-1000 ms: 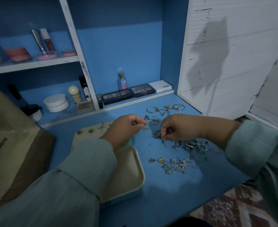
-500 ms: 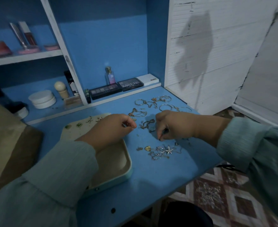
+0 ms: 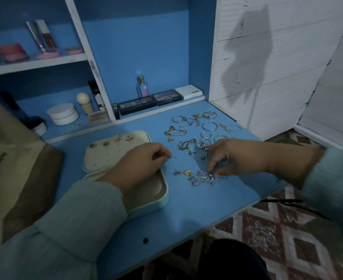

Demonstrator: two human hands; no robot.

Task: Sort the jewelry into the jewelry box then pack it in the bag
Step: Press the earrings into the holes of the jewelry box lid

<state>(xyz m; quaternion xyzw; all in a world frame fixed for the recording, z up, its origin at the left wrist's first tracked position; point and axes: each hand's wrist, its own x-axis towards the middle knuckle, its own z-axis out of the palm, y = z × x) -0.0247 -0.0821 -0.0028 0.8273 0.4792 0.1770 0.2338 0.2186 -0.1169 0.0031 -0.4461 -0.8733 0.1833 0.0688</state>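
A beige bag (image 3: 9, 158) was cut off at the left edge. The jewelry box (image 3: 158, 201) lay open on the blue counter (image 3: 186, 215), partly hidden by the left hand (image 3: 140, 164), which pinched a small gold piece (image 3: 163, 155). The right hand (image 3: 235, 158) pinched among dim, tangled jewelry (image 3: 201, 176). White plank walls (image 3: 287, 57) were seen at right.

Dim, bluish picture with wide-angle bending at edges and a soft shadow on the wall (image 3: 247, 57).
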